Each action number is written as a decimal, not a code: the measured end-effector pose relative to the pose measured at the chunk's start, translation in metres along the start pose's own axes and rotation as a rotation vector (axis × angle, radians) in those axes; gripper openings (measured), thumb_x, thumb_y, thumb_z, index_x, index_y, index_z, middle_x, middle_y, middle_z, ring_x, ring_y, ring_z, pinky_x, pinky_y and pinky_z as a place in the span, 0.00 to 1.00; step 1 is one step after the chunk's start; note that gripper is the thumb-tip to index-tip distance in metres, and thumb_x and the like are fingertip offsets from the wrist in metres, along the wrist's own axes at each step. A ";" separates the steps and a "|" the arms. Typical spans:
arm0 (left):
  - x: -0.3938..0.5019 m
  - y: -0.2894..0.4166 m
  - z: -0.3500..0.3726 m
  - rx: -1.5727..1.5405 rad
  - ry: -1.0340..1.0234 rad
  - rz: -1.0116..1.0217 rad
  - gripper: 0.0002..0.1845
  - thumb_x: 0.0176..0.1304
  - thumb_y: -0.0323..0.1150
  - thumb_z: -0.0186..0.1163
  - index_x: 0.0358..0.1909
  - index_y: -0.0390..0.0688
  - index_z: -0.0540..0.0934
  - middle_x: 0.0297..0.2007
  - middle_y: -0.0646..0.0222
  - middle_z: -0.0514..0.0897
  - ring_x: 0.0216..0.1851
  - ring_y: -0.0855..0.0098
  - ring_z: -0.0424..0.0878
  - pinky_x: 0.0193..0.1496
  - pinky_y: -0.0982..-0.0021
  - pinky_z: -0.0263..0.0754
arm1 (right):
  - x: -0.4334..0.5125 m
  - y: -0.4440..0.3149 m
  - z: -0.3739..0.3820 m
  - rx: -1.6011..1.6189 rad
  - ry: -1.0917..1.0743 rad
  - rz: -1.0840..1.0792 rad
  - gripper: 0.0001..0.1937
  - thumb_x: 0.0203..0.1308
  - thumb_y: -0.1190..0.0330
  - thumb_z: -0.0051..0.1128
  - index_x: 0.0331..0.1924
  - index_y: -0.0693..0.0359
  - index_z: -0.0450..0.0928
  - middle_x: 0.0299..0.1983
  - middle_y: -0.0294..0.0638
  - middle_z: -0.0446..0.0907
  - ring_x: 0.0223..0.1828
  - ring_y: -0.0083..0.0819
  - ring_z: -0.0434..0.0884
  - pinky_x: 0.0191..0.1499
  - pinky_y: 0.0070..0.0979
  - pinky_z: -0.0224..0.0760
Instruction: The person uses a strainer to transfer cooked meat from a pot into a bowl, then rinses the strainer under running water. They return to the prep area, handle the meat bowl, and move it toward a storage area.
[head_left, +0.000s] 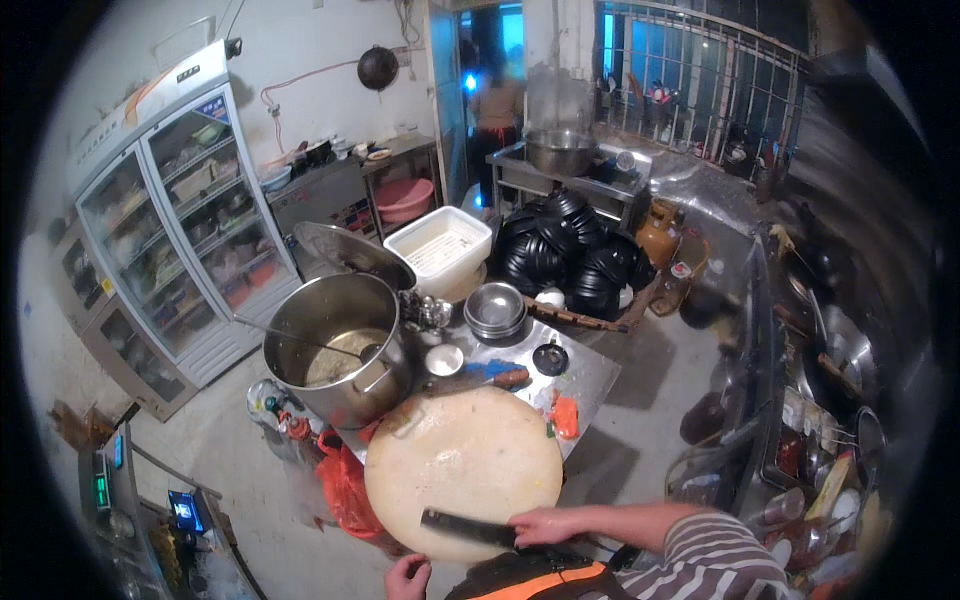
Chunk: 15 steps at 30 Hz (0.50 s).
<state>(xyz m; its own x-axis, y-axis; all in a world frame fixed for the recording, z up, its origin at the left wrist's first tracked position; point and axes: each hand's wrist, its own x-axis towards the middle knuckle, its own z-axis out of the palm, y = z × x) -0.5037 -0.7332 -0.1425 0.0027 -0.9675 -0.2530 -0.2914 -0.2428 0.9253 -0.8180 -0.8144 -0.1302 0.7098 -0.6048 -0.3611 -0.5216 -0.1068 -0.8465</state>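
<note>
My right hand (541, 526) is closed around the handle of a cleaver (469, 526), whose dark blade lies over the near edge of a large round chopping board (465, 465). My left hand (407, 577) is at the bottom of the view, just off the board's near left edge, with its fingers curled and nothing visible in them. Beyond the board, a second knife (472, 380) with a brown handle lies beside a blue cloth (491, 367). A small white bowl (444, 360) and stacked metal bowls (495, 306) stand farther back on the metal table (589, 367).
A tall steel pot (334, 360) with a ladle stands left of the board, above a red plastic bag (349, 487). Behind are a white basket (439, 244) and piled black bowls (562, 247). A person (495, 112) stands by the far doorway. Cookware lines the right side.
</note>
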 end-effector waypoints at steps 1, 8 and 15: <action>0.001 0.004 0.001 0.013 0.004 0.027 0.15 0.60 0.31 0.57 0.47 0.34 0.76 0.41 0.58 0.81 0.44 0.67 0.78 0.49 0.68 0.71 | 0.004 0.005 0.010 0.021 -0.062 0.002 0.14 0.58 0.60 0.50 0.34 0.64 0.66 0.25 0.42 0.71 0.32 0.31 0.73 0.38 0.34 0.65; -0.003 0.016 0.001 0.014 0.052 0.099 0.13 0.58 0.30 0.57 0.43 0.34 0.78 0.38 0.57 0.82 0.41 0.66 0.79 0.46 0.68 0.72 | -0.049 0.053 -0.063 0.409 0.490 0.422 0.12 0.59 0.62 0.50 0.37 0.62 0.67 0.20 0.36 0.69 0.15 0.26 0.69 0.16 0.26 0.65; -0.014 0.023 0.001 0.061 0.060 0.132 0.13 0.57 0.31 0.58 0.42 0.34 0.79 0.37 0.56 0.82 0.41 0.63 0.79 0.46 0.66 0.72 | -0.061 0.033 -0.100 -0.177 0.752 0.624 0.17 0.57 0.61 0.46 0.49 0.58 0.71 0.36 0.51 0.80 0.37 0.45 0.80 0.40 0.40 0.74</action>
<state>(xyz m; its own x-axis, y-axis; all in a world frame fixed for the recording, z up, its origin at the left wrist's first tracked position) -0.5111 -0.7255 -0.1176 0.0176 -0.9937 -0.1111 -0.3504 -0.1101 0.9301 -0.9260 -0.8603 -0.0968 -0.1693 -0.9294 -0.3279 -0.8059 0.3220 -0.4968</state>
